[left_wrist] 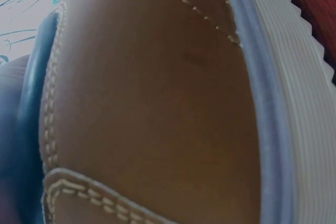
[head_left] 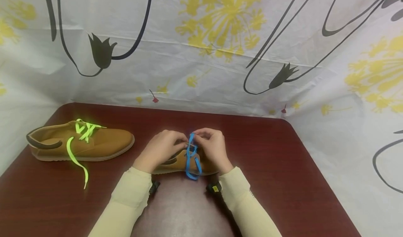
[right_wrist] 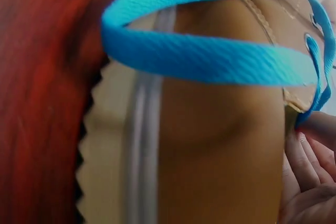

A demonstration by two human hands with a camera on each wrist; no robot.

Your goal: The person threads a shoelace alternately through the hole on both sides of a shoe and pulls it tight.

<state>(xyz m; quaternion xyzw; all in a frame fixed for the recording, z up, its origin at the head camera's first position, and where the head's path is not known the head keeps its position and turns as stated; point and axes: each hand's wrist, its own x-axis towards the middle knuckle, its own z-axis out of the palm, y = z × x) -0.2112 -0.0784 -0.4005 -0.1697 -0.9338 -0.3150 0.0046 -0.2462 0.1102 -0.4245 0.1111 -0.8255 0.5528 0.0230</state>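
Head view: your left hand [head_left: 160, 149] and right hand [head_left: 212, 147] pinch the blue lace [head_left: 191, 156] above the shoe [head_left: 176, 163]. It looks limp, slippery; grip near the eyelets.

Blue lace [head_left: 190, 155], tan shoe [head_left: 176, 162], maroon table [head_left: 283, 174]

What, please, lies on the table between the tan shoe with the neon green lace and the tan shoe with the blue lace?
Only bare dark red tabletop, as the head view shows; the green-laced shoe and the blue-laced shoe stand apart.
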